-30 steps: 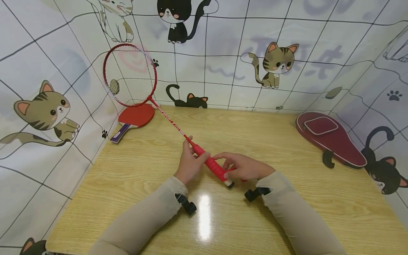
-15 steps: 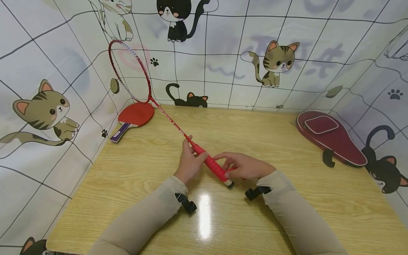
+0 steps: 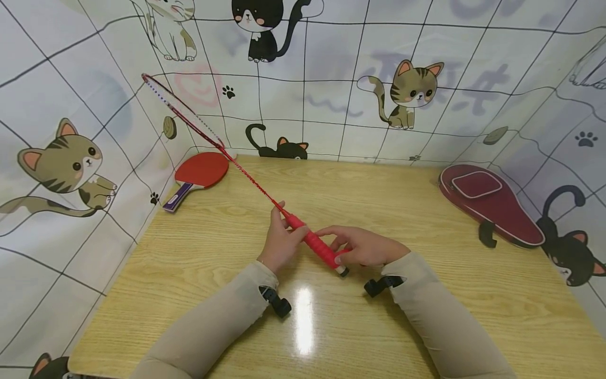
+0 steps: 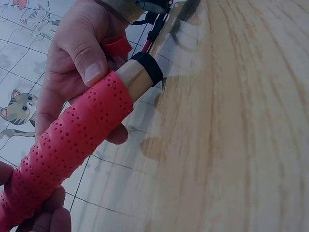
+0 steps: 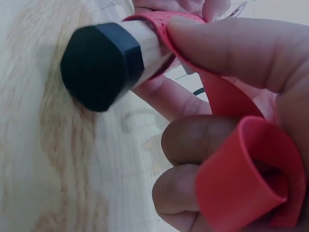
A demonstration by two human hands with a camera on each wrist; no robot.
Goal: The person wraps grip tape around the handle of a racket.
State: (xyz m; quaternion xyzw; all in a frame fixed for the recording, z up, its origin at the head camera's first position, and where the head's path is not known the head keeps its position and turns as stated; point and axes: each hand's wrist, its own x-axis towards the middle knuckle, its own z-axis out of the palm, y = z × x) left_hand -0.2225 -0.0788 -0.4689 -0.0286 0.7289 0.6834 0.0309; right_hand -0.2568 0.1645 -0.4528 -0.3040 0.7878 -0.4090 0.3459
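A red badminton racket (image 3: 255, 183) slants up to the left, its head seen almost edge-on over the table. My left hand (image 3: 280, 243) grips the upper handle between thumb and fingers. Perforated red grip tape (image 4: 72, 133) wraps the handle in overlapping turns, leaving bare wood beside the black butt cap (image 5: 99, 67). At the lowest turn, my right hand (image 3: 366, 248) pinches the tape, thumb on top. The tape's loose end (image 5: 231, 179) runs off the handle and lies curled by the right hand's bent fingers.
A red table tennis bat (image 3: 202, 169) with a purple handle lies at the back left of the wooden table (image 3: 379, 195). At the back right lies a dark red racket-shaped case (image 3: 487, 205). Cat-printed cloth walls (image 3: 331, 105) enclose the table's back and sides.
The racket has turned about its long axis, so its head goes from a broad oval to nearly edge-on. Both hands stay in almost the same place on the handle.
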